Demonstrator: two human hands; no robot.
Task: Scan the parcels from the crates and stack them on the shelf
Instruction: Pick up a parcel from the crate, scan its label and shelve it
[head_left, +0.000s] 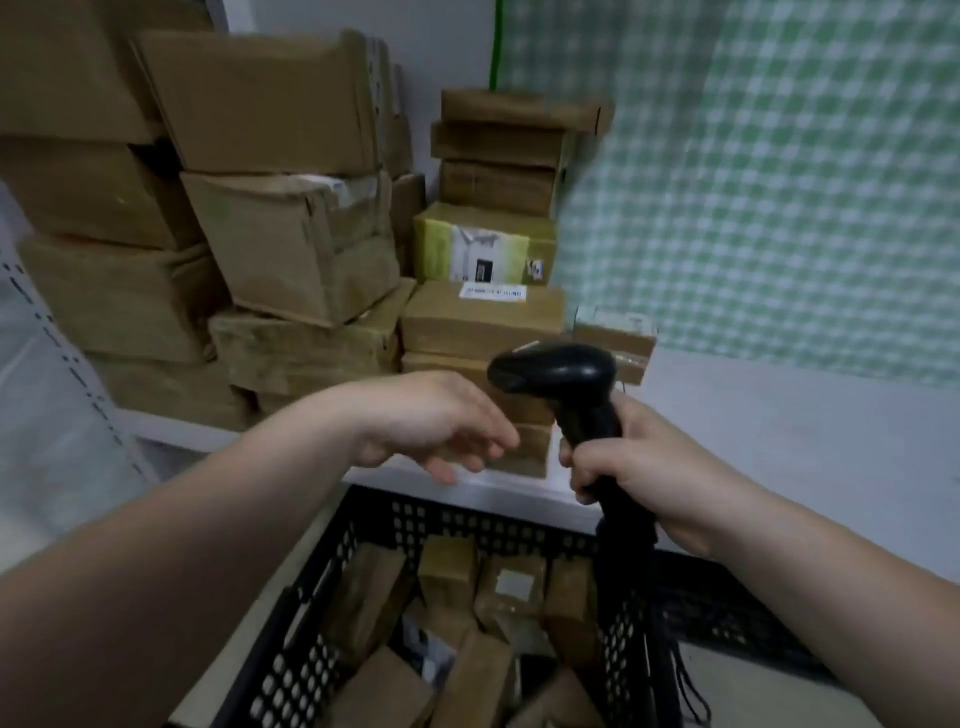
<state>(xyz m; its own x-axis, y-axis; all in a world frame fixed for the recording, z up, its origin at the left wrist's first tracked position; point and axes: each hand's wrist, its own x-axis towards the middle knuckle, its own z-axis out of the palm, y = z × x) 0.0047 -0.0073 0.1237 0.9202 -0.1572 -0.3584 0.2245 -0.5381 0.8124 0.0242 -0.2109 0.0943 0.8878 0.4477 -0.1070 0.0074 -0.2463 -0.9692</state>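
Below both hands stands a black plastic crate (375, 521) with a perforated wall, and brown cardboard parcels (451, 567) lie jumbled inside it, some on edge. Above its far rim the left hand (431, 422) hovers palm down, wrist bent, fingers loose and slightly spread, pointing towards the right hand and holding nothing. The left forearm reaches in from the lower left. The right hand (640, 460) is clenched in a fist round the handle of a black barcode scanner (555, 372), held upright with its head turned towards the left hand. The scanner's dark cable (687, 670) hangs below that fist. Just beyond the hands runs the white shelf (779, 418). On it, straight behind the fingers of the left hand, rises a stack of flat parcels with a white-labelled box (483, 318) and a yellow-green box (485, 245) higher up. Beyond the left forearm larger cartons (291, 244) are piled crookedly. Behind the right hand hangs a green-and-white checked sheet (779, 182).
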